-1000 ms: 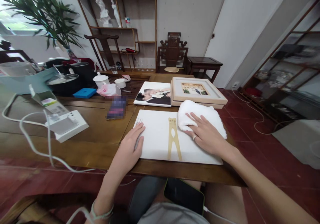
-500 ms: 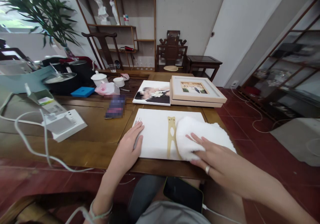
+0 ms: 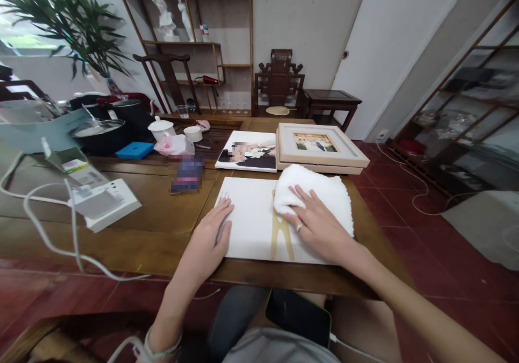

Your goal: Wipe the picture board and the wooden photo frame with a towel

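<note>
A white board with a tan stand piece lies flat on the wooden table in front of me. My left hand rests open, fingers flat, on the board's left edge. My right hand, with a ring on it, presses flat with spread fingers on a white towel that covers the board's upper right part.
Behind the board lie a photo print and stacked framed pictures. To the left are a white box with cables, a blue box, pots, cups and a pink bag. A phone lies on my lap.
My right hand slid the towel down toward the board's near edge, then back up and left over the stand piece. The left hand stayed in place.
</note>
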Available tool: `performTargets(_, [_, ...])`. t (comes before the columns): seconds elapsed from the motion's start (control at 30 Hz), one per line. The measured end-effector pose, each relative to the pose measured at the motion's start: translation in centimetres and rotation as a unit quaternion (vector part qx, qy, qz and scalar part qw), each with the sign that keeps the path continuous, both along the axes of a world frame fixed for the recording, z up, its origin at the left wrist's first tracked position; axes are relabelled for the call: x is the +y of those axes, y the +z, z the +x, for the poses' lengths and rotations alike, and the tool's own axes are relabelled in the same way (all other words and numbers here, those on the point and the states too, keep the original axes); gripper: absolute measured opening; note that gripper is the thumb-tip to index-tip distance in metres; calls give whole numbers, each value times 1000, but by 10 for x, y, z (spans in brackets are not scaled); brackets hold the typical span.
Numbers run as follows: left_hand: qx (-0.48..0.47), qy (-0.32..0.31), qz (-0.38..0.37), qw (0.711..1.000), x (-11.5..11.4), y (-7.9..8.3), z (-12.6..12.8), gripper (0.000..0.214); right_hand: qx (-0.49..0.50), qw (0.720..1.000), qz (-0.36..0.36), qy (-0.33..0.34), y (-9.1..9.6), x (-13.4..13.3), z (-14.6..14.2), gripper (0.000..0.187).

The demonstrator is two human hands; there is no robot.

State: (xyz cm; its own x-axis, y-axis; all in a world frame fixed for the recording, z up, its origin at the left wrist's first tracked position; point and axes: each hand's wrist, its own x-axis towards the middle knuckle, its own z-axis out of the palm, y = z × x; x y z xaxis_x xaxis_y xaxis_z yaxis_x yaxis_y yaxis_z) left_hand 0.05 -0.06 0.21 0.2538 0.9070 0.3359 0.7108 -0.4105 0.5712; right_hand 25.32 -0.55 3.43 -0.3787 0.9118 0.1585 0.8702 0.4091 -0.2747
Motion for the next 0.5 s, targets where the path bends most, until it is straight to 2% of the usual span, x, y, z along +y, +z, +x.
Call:
performTargets(0.13, [2, -1, 2, 1000, 0, 0, 0, 42, -19, 997, 23, 67, 1, -35, -19, 32])
performTargets(0.27, [5, -4, 13, 1000, 1, -1, 0, 43, -19, 988, -1, 152, 8, -56, -25, 27])
performTargets(0.37, [7, -5, 17, 1000, 2, -2, 0, 44, -16, 983, -20, 182, 13, -51, -20, 27])
performTargets(0.5, [7, -4, 12, 1000, 1, -1, 0, 43, -10, 987, -14, 162, 13, -25, -13, 29])
